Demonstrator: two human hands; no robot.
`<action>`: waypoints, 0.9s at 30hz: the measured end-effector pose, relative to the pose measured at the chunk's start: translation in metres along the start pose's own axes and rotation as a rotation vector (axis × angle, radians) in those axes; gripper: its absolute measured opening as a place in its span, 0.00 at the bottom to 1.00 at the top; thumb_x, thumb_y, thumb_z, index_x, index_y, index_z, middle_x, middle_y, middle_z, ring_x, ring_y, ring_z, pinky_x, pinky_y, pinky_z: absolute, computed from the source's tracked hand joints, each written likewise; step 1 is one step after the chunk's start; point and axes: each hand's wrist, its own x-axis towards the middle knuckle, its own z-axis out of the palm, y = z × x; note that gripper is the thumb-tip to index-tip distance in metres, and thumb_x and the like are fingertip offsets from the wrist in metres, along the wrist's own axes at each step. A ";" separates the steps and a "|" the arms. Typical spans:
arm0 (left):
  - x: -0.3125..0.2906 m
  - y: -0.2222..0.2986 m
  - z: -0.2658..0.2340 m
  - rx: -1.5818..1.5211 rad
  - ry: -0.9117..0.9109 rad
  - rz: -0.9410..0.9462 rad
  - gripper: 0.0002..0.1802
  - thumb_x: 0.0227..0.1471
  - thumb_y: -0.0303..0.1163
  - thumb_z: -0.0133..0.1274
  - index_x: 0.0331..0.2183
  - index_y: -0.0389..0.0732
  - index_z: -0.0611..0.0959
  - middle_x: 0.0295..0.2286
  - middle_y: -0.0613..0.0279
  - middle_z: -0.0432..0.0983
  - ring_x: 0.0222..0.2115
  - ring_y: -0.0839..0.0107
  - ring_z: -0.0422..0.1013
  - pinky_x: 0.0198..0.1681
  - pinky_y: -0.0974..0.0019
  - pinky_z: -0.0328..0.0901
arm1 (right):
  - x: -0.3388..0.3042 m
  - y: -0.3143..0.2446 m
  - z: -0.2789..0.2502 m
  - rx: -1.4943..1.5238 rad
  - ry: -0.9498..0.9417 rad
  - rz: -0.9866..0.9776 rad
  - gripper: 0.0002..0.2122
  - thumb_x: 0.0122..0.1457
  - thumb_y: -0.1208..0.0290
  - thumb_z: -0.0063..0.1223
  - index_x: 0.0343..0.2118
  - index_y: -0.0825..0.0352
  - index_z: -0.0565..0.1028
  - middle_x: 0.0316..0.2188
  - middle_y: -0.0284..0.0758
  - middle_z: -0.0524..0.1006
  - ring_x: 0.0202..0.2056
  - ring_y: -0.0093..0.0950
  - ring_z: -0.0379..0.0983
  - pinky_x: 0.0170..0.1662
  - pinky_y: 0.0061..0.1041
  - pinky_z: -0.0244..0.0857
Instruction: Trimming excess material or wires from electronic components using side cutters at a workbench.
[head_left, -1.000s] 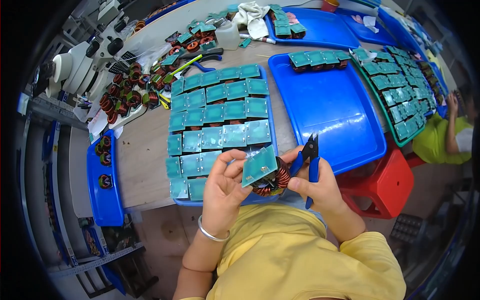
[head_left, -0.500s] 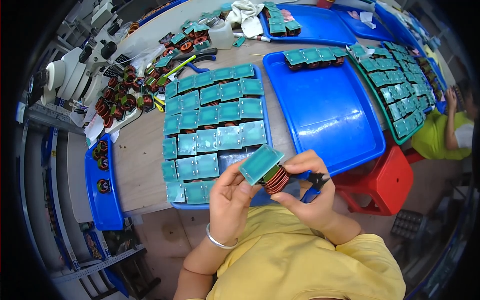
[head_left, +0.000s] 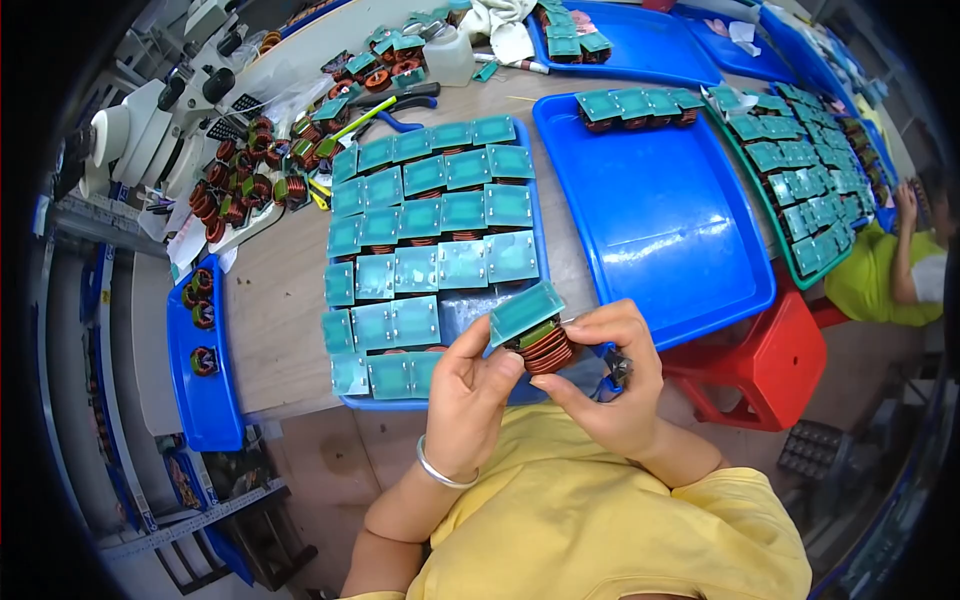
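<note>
In front of my chest, both hands hold a copper-wound coil with a green circuit board on top. The board tilts up towards its right end. My left hand pinches the left side, thumb near the board's lower edge. The thumb and fingers of my right hand grip the coil's right side. Blue-handled cutters are tucked in that same hand; much of them is hidden by the fingers. Just beyond lies a blue tray with rows of similar board-topped coils.
Another blue tray stands to the right, with one row of coils at its far end. A full green tray lies beyond it. Loose coils and pliers lie far left. A red stool and a co-worker are right.
The coil has turned in my fingers: its windings now show more and the board is seen more edge-on. The cutters have swung in my right hand.
</note>
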 end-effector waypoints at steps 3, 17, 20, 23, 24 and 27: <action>-0.001 0.000 -0.003 -0.002 -0.005 -0.014 0.23 0.52 0.24 0.48 0.50 0.28 0.64 0.45 0.53 0.67 0.45 0.69 0.66 0.49 0.67 0.61 | -0.001 0.000 0.001 0.007 0.009 0.005 0.21 0.38 0.78 0.67 0.36 0.68 0.68 0.33 0.38 0.68 0.35 0.28 0.67 0.38 0.22 0.61; 0.001 0.007 -0.001 -0.106 -0.094 -0.056 0.32 0.56 0.38 0.45 0.55 0.31 0.55 0.49 0.52 0.63 0.50 0.66 0.62 0.52 0.64 0.59 | 0.006 -0.010 -0.007 -0.122 0.008 -0.131 0.21 0.37 0.79 0.66 0.36 0.69 0.69 0.34 0.39 0.68 0.30 0.26 0.67 0.33 0.20 0.63; 0.000 0.005 -0.005 -0.150 -0.124 -0.115 0.30 0.56 0.38 0.44 0.54 0.31 0.57 0.49 0.51 0.62 0.50 0.65 0.62 0.53 0.63 0.58 | 0.015 -0.008 -0.010 -0.073 0.017 0.026 0.20 0.40 0.78 0.65 0.37 0.70 0.68 0.37 0.40 0.67 0.30 0.23 0.66 0.33 0.19 0.63; -0.003 0.005 -0.005 -0.216 -0.107 -0.212 0.29 0.57 0.38 0.43 0.54 0.31 0.57 0.49 0.50 0.62 0.51 0.64 0.62 0.53 0.61 0.58 | 0.015 -0.006 -0.011 -0.027 0.011 0.088 0.20 0.38 0.79 0.64 0.37 0.70 0.70 0.36 0.40 0.68 0.33 0.27 0.67 0.34 0.21 0.64; -0.005 0.006 -0.003 -0.212 -0.108 -0.209 0.29 0.57 0.38 0.43 0.54 0.31 0.57 0.49 0.50 0.62 0.51 0.64 0.62 0.53 0.61 0.58 | 0.015 -0.007 -0.011 0.011 0.037 0.100 0.20 0.36 0.79 0.65 0.35 0.69 0.71 0.35 0.40 0.70 0.35 0.30 0.69 0.36 0.23 0.65; -0.001 0.006 0.000 -0.105 -0.091 -0.156 0.26 0.58 0.39 0.37 0.52 0.29 0.60 0.47 0.45 0.64 0.49 0.56 0.64 0.50 0.54 0.62 | 0.016 -0.003 -0.010 0.024 0.025 0.101 0.20 0.36 0.79 0.65 0.35 0.69 0.71 0.34 0.40 0.70 0.36 0.31 0.69 0.37 0.24 0.65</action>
